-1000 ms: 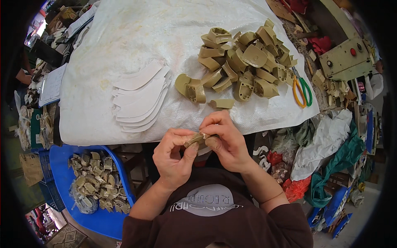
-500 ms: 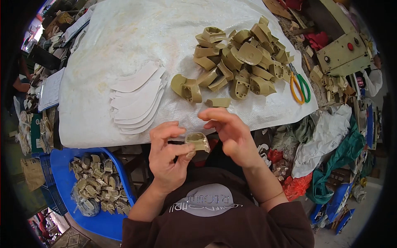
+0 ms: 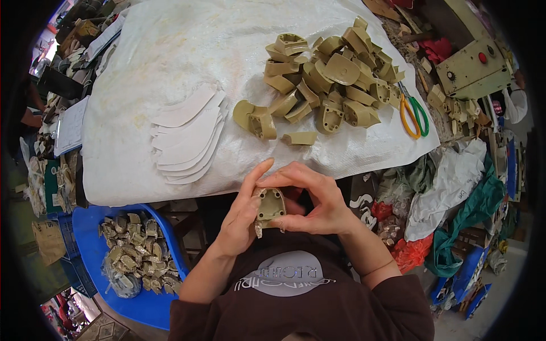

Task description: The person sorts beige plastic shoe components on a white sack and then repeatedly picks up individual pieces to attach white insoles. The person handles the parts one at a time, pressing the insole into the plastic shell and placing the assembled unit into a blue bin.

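Observation:
An olive plastic shoe heel (image 3: 272,206) is held between my two hands in front of my chest, its hollow face with small holes turned up. Shiny covering material shows along its side and hangs at its lower edge. My left hand (image 3: 234,224) presses the left side with fingers stretched upward along it. From the right, my right hand (image 3: 319,200) curls round it, index finger over the top and thumb at the lower edge. Beyond them on the table lie a stack of curved white sheet pieces (image 3: 187,136) and a pile of bare olive heels (image 3: 342,69).
White sheeting (image 3: 153,51) covers the table. Scissors (image 3: 410,113) with orange and green handles lie at its right edge. At lower left, a blue plastic seat (image 3: 91,250) carries several shiny-covered heels (image 3: 136,250). Bags and cloth (image 3: 446,193) crowd the right side, below a switch box (image 3: 476,68).
My right hand has come in and closed on the heel, which has turned so its holed face shows. My left hand has shifted from a thumb-and-finger pinch to pressing along its side.

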{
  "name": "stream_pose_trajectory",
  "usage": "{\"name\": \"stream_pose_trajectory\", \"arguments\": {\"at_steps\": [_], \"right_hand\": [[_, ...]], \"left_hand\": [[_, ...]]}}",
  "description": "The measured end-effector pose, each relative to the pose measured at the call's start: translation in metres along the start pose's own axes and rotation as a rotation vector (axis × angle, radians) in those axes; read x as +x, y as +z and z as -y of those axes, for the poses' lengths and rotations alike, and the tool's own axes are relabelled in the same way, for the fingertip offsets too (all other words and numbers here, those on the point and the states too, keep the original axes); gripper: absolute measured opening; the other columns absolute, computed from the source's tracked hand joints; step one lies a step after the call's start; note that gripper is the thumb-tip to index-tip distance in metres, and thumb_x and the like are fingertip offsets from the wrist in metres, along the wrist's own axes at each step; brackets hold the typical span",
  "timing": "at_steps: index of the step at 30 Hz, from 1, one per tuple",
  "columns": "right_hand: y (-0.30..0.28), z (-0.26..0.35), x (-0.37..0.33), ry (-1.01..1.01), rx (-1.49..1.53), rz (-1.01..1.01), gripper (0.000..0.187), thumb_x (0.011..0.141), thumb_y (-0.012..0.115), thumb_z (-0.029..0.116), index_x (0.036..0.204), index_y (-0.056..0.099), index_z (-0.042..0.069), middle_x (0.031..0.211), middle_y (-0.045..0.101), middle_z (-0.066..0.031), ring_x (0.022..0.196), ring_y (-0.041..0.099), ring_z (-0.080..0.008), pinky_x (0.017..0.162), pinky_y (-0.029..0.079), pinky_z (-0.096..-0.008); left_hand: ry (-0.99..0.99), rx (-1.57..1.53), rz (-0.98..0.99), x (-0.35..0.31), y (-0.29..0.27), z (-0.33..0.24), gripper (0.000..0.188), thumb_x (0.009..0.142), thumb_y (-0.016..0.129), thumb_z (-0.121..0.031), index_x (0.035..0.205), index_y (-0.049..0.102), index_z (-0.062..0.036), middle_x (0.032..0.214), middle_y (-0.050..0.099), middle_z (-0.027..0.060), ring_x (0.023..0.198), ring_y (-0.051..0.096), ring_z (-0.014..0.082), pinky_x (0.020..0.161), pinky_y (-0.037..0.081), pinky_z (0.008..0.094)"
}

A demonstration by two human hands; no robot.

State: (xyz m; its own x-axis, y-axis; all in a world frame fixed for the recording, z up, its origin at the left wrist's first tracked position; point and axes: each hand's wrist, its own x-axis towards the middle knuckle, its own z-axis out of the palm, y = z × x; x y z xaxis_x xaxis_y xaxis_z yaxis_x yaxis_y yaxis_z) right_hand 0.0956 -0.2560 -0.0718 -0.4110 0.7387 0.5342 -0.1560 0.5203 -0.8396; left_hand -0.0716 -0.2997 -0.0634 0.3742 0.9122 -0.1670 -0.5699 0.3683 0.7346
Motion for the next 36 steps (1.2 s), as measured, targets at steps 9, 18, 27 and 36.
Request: {"name": "stream_pose_trajectory", "arguments": {"at_steps": [9, 18, 27, 36], "right_hand": [[0.005, -0.016, -0.003, 0.087, -0.081, 0.081, 0.042, 0.084, 0.067, 0.028, 0.119, 0.057, 0.006, 0.112, 0.054, -0.0105, 0.080, 0.059, -0.0205, 0.066, 0.052, -0.0318], [0.014, 0.001, 0.012, 0.542, 0.499, 0.103, 0.018, 0.094, 0.054, 0.018, 0.093, 0.061, 0.002, 0.098, 0.057, -0.0058, 0.076, 0.057, -0.0124, 0.060, 0.048, -0.0234], [0.041, 0.000, -0.016, 0.376, 0.474, -0.076, 0.045, 0.099, 0.044, 0.023, 0.137, 0.042, -0.001, 0.125, 0.047, -0.0173, 0.115, 0.046, -0.0277, 0.100, 0.035, -0.0360], [0.039, -0.011, -0.013, 0.260, 0.196, -0.079, 0.044, 0.101, 0.044, 0.025, 0.136, 0.041, 0.000, 0.114, 0.052, -0.0145, 0.102, 0.053, -0.0239, 0.090, 0.043, -0.0335]], "left_hand": [[0.275, 0.307, -0.124, -0.003, -0.003, 0.015, 0.067, 0.097, 0.041, -0.044, 0.144, 0.015, -0.0049, 0.111, 0.052, 0.0129, 0.082, 0.058, 0.0145, 0.068, 0.050, 0.0266], [0.368, 0.452, -0.188, -0.002, 0.016, 0.020, 0.072, 0.096, 0.037, -0.057, 0.142, 0.024, -0.0033, 0.114, 0.051, 0.0147, 0.083, 0.058, 0.0153, 0.068, 0.050, 0.0263], [0.432, 0.364, -0.391, 0.006, 0.011, 0.017, 0.047, 0.096, 0.040, -0.022, 0.139, 0.030, -0.0052, 0.111, 0.051, 0.0117, 0.098, 0.053, 0.0142, 0.085, 0.044, 0.0278], [0.394, 0.173, -0.355, 0.008, 0.016, 0.020, 0.066, 0.096, 0.041, -0.045, 0.146, 0.018, -0.0084, 0.108, 0.052, 0.0086, 0.092, 0.054, 0.0137, 0.076, 0.047, 0.0287]]}}
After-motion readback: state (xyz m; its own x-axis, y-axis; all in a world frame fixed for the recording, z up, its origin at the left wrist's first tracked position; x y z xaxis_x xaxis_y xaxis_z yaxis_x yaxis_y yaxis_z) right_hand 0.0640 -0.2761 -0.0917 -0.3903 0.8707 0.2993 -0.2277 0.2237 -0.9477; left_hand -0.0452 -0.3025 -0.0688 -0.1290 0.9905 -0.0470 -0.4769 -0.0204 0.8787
